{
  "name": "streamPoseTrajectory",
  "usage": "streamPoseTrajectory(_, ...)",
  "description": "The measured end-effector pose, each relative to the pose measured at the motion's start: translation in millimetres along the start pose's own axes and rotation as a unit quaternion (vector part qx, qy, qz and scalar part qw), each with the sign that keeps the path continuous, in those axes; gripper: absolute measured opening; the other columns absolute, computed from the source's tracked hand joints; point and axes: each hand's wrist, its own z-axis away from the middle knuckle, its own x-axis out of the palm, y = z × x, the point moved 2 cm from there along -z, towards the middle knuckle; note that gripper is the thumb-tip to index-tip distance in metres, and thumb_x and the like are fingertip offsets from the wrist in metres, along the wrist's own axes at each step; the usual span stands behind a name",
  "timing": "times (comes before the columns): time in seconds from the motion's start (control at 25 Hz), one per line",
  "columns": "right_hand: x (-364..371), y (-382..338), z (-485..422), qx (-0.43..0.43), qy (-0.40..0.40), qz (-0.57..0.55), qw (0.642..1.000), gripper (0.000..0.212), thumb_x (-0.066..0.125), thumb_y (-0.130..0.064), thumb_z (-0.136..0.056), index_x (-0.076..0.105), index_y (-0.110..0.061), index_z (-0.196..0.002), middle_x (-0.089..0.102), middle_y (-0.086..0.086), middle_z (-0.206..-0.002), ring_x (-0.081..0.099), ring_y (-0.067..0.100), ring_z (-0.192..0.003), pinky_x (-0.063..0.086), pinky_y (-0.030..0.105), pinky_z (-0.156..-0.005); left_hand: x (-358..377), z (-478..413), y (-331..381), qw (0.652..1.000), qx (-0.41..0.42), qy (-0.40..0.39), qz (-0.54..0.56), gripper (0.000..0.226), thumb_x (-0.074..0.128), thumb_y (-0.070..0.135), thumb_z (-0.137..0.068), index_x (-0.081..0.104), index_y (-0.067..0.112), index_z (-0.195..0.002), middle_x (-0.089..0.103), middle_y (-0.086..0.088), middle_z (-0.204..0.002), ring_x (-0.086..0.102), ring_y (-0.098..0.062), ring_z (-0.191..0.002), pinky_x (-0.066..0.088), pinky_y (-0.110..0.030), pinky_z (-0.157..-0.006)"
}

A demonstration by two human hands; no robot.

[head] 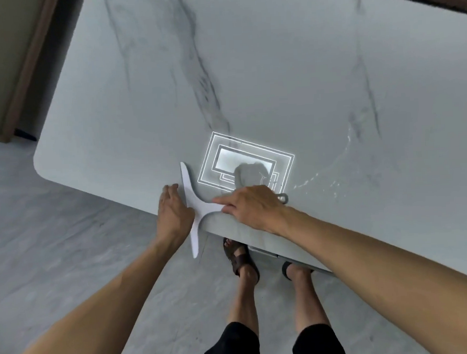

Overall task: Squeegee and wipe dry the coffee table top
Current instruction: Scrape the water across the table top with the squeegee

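A white T-shaped squeegee (191, 204) lies at the near edge of the grey marble-look coffee table top (248, 80); its blade runs across the edge and partly overhangs the floor. My right hand (252, 205) is closed over the squeegee's handle. My left hand (174, 210) rests flat against the left side of the blade, fingers together. A curved trail of water streaks and droplets (333, 176) glistens on the top to the right of my hands. A ceiling-light reflection (242, 162) shines just beyond the squeegee.
My two sandalled feet (243, 261) stand on the grey floor (52, 229) right under the table's near edge. A dark wooden skirting (28, 66) runs along the far left. A rounded table corner (39, 164) lies at the left.
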Motion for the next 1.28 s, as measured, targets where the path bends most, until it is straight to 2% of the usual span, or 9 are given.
streamPoseTrajectory(0.16, -13.4, 54.4, 45.1, 0.075, 0.047, -0.020, 0.996, 0.037, 0.039, -0.050, -0.097, 0.045, -0.053, -0.133, 0.065, -0.007, -0.126, 0.062, 0.022, -0.111, 0.048, 0.036, -0.087, 14.8, 10.6, 21.8, 0.996, 0.082, -0.013, -0.042, 0.053, 0.050, -0.009, -0.072, 0.044, -0.003, -0.124, 0.045, -0.018, -0.122, 0.043, -0.035, -0.116, 0.038, -0.040, -0.101)
streamPoseTrajectory(0.28, -28.9, 111.4, 120.5, 0.156, 0.067, 0.005, 0.985, 0.040, 0.041, -0.046, -0.097, 0.038, -0.061, -0.133, 0.064, -0.012, -0.127, 0.063, 0.022, -0.109, 0.049, 0.035, -0.079, 31.2, 25.2, 47.7, 0.985, 0.144, -0.055, -0.073, 0.060, 0.053, -0.008, -0.068, 0.041, -0.003, -0.127, 0.041, -0.018, -0.127, 0.040, -0.034, -0.118, 0.037, -0.042, -0.103)
streamPoseTrajectory(0.48, -43.3, 172.5, 229.8, 0.287, 0.085, 0.035, 0.953, 0.035, 0.039, -0.048, -0.097, 0.046, -0.056, -0.130, 0.070, -0.010, -0.114, 0.065, 0.022, -0.100, 0.050, 0.034, -0.071, 56.8, 39.6, 77.2, 0.978, 0.139, -0.122, -0.094, 0.055, 0.051, -0.001, -0.073, 0.039, 0.002, -0.126, 0.040, -0.018, -0.124, 0.038, -0.034, -0.113, 0.039, -0.041, -0.098)
streamPoseTrajectory(0.6, -40.0, 157.0, 240.9, 0.261, 0.108, 0.030, 0.959, 0.035, 0.039, -0.049, -0.096, 0.044, -0.059, -0.130, 0.070, -0.015, -0.106, 0.065, 0.018, -0.094, 0.048, 0.031, -0.067, 55.8, 40.3, 80.5, 0.988, 0.102, -0.104, -0.058, 0.053, 0.050, 0.003, -0.076, 0.043, 0.004, -0.128, 0.046, -0.015, -0.126, 0.044, -0.034, -0.118, 0.040, -0.041, -0.101)
streamPoseTrajectory(0.72, -25.2, 112.3, 195.9, 0.174, 0.111, -0.006, 0.978, 0.037, 0.043, -0.049, -0.095, 0.042, -0.058, -0.131, 0.067, -0.017, -0.114, 0.063, 0.014, -0.101, 0.045, 0.028, -0.072, 50.7, 43.6, 74.8, 0.994, 0.071, -0.078, -0.022, 0.058, 0.049, 0.003, -0.079, 0.041, 0.008, -0.137, 0.050, -0.011, -0.136, 0.047, -0.031, -0.126, 0.041, -0.040, -0.104)
streamPoseTrajectory(0.8, -5.1, 79.4, 152.1, 0.120, 0.075, -0.021, 0.990, 0.037, 0.044, -0.049, -0.095, 0.045, -0.055, -0.131, 0.067, -0.011, -0.117, 0.062, 0.018, -0.105, 0.046, 0.031, -0.078, 50.8, 48.8, 68.0, 0.995, 0.061, -0.076, -0.012, 0.055, 0.047, 0.004, -0.080, 0.039, 0.006, -0.135, 0.053, -0.014, -0.132, 0.050, -0.034, -0.122, 0.044, -0.041, -0.100)
streamPoseTrajectory(0.92, 20.0, 57.1, 113.2, 0.055, 0.025, 0.012, 0.998, 0.035, 0.045, -0.048, -0.096, 0.051, -0.049, -0.130, 0.069, 0.001, -0.101, 0.064, 0.027, -0.093, 0.039, 0.031, -0.068, 57.7, 56.7, 63.7, 0.996, 0.042, -0.080, -0.006, 0.045, 0.048, 0.006, -0.081, 0.040, 0.004, -0.125, 0.055, -0.016, -0.120, 0.052, -0.037, -0.113, 0.045, -0.043, -0.093)
streamPoseTrajectory(1.08, 15.6, 105.3, 147.5, 0.083, 0.039, 0.027, 0.995, 0.034, 0.046, -0.048, -0.094, 0.050, -0.051, -0.128, 0.070, 0.000, -0.104, 0.065, 0.028, -0.094, 0.043, 0.033, -0.072, 78.3, 71.8, 76.6, 0.991, 0.068, -0.102, -0.059, 0.064, 0.051, 0.000, -0.079, 0.028, -0.001, -0.139, 0.040, -0.018, -0.137, 0.038, -0.035, -0.130, 0.034, -0.042, -0.110)
streamPoseTrajectory(1.28, -20.6, 200.3, 253.9, 0.190, 0.033, 0.059, 0.979, 0.034, 0.044, -0.048, -0.094, 0.048, -0.058, -0.127, 0.069, -0.008, -0.108, 0.065, 0.023, -0.099, 0.046, 0.034, -0.076, 111.5, 90.8, 120.4, 0.977, 0.092, -0.159, -0.112, 0.081, 0.053, 0.003, -0.078, 0.012, 0.001, -0.147, 0.024, -0.023, -0.146, 0.027, -0.042, -0.133, 0.029, -0.047, -0.112)
